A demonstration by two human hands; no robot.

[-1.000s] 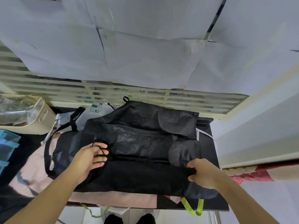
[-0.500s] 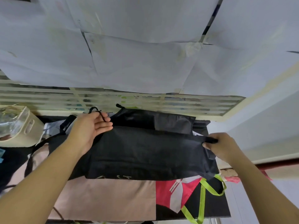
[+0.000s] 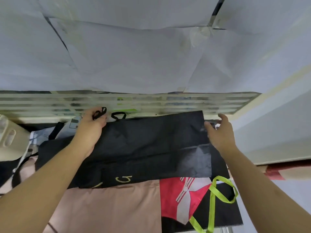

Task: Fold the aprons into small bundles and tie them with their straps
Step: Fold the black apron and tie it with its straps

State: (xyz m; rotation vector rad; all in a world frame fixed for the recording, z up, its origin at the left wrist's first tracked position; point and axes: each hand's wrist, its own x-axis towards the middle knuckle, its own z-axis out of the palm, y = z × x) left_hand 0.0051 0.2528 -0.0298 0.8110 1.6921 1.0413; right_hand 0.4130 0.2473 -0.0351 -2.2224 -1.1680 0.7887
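Note:
A black apron lies folded into a wide flat band across the table. My left hand rests on its far left corner and grips a thin black strap looped over the fingers. My right hand hovers at the apron's far right corner with fingers spread, holding nothing. A second strap loop sticks up at the far edge. Under it lie a pink apron and a red-and-black apron with lime green straps.
A cream plastic container stands at the far left. A slatted white grille runs behind the table, with paper sheets above it. A pale ledge borders the right side. More cloth is heaped at the left.
Both hands carried the apron's near edge away from me, folding it over to the far side. My right hand has let go of the corner and opened. The left still holds the strap.

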